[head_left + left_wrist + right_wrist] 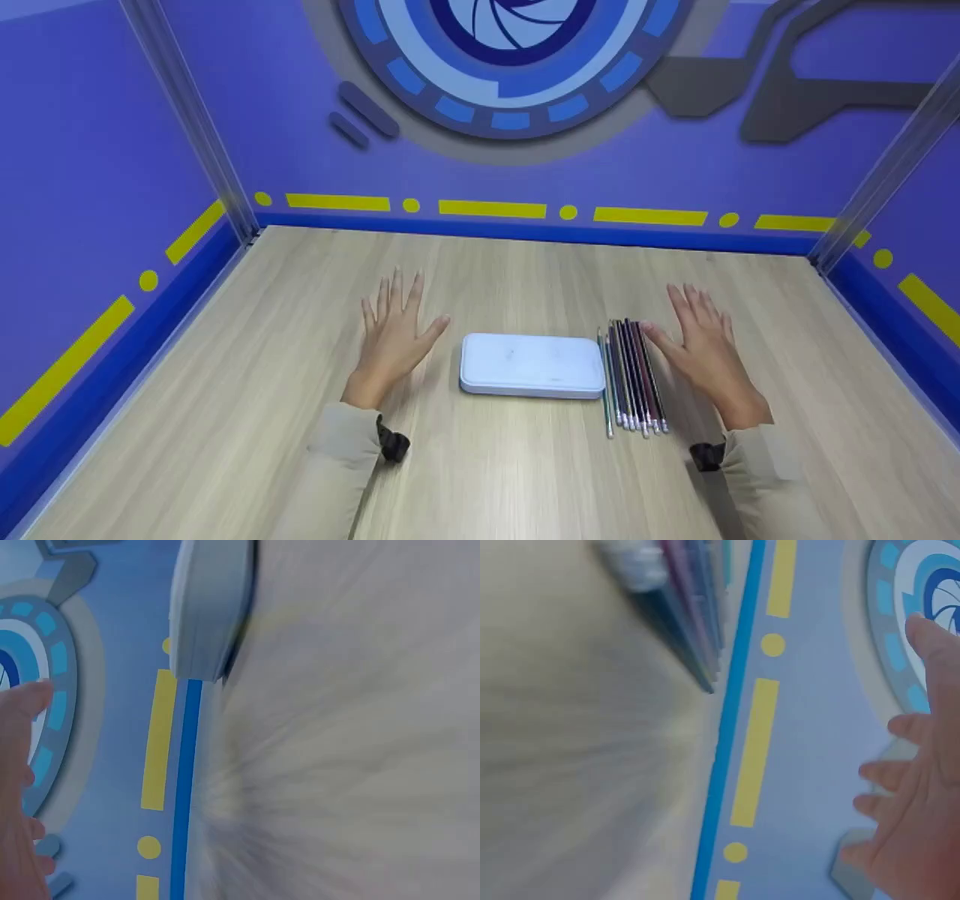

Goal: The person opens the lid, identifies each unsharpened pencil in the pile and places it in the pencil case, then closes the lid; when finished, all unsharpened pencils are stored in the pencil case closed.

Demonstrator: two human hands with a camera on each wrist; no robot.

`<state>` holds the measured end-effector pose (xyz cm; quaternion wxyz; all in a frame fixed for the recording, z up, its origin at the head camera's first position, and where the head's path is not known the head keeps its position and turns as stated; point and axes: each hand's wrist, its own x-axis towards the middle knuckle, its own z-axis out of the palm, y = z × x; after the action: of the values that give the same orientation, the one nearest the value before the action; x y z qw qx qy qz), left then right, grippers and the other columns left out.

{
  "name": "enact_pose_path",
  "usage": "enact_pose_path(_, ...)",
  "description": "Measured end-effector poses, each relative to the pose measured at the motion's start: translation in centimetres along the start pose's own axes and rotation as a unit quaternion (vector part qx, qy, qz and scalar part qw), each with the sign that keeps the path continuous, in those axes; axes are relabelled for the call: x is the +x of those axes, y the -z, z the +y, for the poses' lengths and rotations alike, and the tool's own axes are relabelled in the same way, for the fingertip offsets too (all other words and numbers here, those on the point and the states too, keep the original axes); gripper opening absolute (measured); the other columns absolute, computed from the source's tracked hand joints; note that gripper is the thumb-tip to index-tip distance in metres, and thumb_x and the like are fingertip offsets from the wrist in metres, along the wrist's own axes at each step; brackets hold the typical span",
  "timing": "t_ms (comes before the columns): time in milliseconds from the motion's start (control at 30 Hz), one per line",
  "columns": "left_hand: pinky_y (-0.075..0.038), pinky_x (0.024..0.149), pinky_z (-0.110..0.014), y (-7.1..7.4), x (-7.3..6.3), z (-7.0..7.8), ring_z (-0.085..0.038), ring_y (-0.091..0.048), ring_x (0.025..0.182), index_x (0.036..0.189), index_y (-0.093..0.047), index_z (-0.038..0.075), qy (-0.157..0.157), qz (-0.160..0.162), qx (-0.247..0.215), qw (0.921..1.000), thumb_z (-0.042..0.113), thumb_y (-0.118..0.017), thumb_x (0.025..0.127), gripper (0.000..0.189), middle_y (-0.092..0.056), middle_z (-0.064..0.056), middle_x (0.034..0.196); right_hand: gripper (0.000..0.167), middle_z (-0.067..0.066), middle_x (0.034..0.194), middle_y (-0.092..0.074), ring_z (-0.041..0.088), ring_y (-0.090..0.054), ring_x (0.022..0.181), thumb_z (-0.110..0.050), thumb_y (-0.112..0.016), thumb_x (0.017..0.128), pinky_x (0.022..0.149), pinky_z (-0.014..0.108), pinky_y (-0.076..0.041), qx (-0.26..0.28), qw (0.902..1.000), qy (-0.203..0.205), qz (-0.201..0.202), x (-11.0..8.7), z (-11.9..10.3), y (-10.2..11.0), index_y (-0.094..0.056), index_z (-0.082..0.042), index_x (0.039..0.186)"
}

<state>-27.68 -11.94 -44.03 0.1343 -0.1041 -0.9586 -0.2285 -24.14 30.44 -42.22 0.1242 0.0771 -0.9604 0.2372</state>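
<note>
A closed, pale blue-white pencil case [532, 365] lies flat near the middle of the wooden table. Right beside its right end is a row of several dark pencils [634, 375], their metal-banded ends toward the person. To the left of the case is my left hand [394, 334], fingers straight and spread, holding nothing. My right hand [705, 352], also with straight fingers, is on the other side of the pencils, its thumb overlapping their far ends in the head view. The left wrist view catches an end of the case [210, 611]; the right wrist view has the pencils [682, 600] at its top.
The light wood table [510, 480] is bounded by blue printed panels [247, 150] at the back and both sides. Metal posts [191, 120] rise at the two back corners. Each wrist wears a black strap mount [393, 442].
</note>
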Motion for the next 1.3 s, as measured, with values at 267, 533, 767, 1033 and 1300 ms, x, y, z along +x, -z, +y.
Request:
enact_pose_path(267, 0.005, 0.120, -0.053, -0.2, -0.9, -1.6, -0.029, 0.006, 0.150, 0.156, -0.001, 0.022, -0.012, -0.123, -0.236, 0.9638, 0.051, -0.062, 0.088, 0.096, 0.003, -0.005, 0.163, 0.075, 0.019, 0.157, -0.023, 0.040, -0.017, 0.145, -0.046, -0.056, 0.094, 0.117, 0.062, -0.009, 0.024, 0.9926, 0.099, -0.067, 1.7, -1.9, 0.1, -0.025, -0.011, 0.153)
enact_pose_path(533, -0.009, 0.121, -0.051, -1.8, -1.5, -1.2, -0.028, -0.003, 0.150, 0.156, -0.004, 0.018, -0.041, -0.193, -0.293, 0.9355, 0.047, -0.078, 0.076, 0.112, -0.003, -0.007, 0.163, 0.073, 0.010, 0.155, -0.034, 0.033, -0.031, 0.142, -0.050, -0.059, 0.090, 0.114, 0.056, -0.028, -0.008, 0.9718, 0.187, -0.143, 2.5, -5.7, -1.7, -0.035, -0.015, 0.150)
enact_pose_path(767, -0.013, 0.121, -0.044, -3.1, -1.4, -0.5, -0.023, -0.009, 0.149, 0.156, -0.008, 0.015, -0.057, -0.229, -0.270, 0.9334, 0.044, -0.081, 0.073, 0.115, -0.008, -0.004, 0.163, 0.071, 0.009, 0.153, -0.038, 0.030, -0.039, 0.139, -0.046, -0.064, 0.089, 0.112, 0.050, -0.035, -0.064, 0.9497, 0.253, -0.174, 2.1, -8.4, -3.6, -0.039, -0.016, 0.148)
enact_pose_path(1033, -0.014, 0.122, -0.043, -3.9, -1.3, -0.3, -0.024, -0.011, 0.149, 0.156, -0.011, 0.012, -0.080, -0.242, -0.253, 0.9334, 0.040, -0.084, 0.071, 0.116, -0.012, -0.007, 0.162, 0.072, 0.009, 0.154, -0.036, 0.032, -0.038, 0.139, -0.047, -0.064, 0.088, 0.110, 0.053, -0.037, -0.110, 0.9343, 0.261, -0.217, 1.5, -10.5, -5.6, -0.038, -0.018, 0.149)
enact_pose_path(1300, -0.018, 0.121, -0.042, -4.7, -1.1, -0.2, -0.027, -0.018, 0.148, 0.154, -0.017, 0.009, -0.089, -0.238, -0.238, 0.9375, 0.041, -0.084, 0.071, 0.112, -0.020, -0.011, 0.160, 0.069, 0.011, 0.154, -0.036, 0.035, -0.038, 0.139, -0.047, -0.065, 0.087, 0.108, 0.055, -0.037, -0.123, 0.9314, 0.258, -0.225, 0.9, -10.9, -6.5, -0.043, -0.020, 0.146)
